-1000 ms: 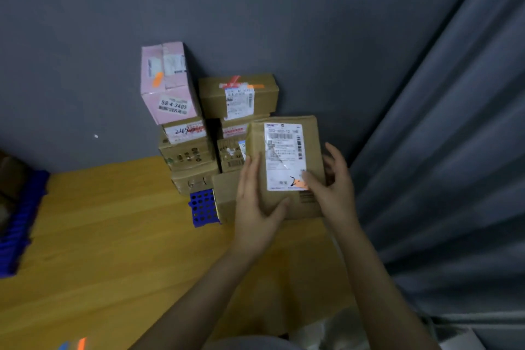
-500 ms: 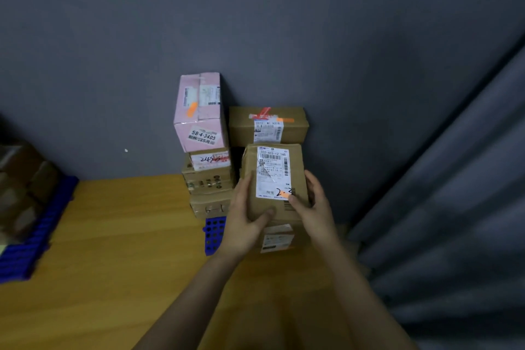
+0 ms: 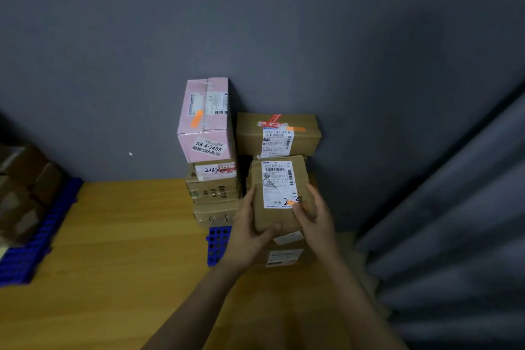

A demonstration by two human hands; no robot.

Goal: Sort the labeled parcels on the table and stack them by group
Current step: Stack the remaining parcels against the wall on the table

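Head view: brown labelled parcel (image 3: 279,193) is gripped by left hand (image 3: 250,231) and right hand (image 3: 316,221), fingers clamped on its sides, above stacked boxes (image 3: 284,254) on counter (image 3: 113,250).

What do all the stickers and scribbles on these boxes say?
"58-4-3405" and "5元": white sticker on the pink box.
"501E M1 A21B": label on the top brown box.
"502-602-12 1H5": label on the held parcel.
Black scribbles on the held parcel and on the small box under the pink box: unclear.
Small print and the lower labels: too blurred to read.
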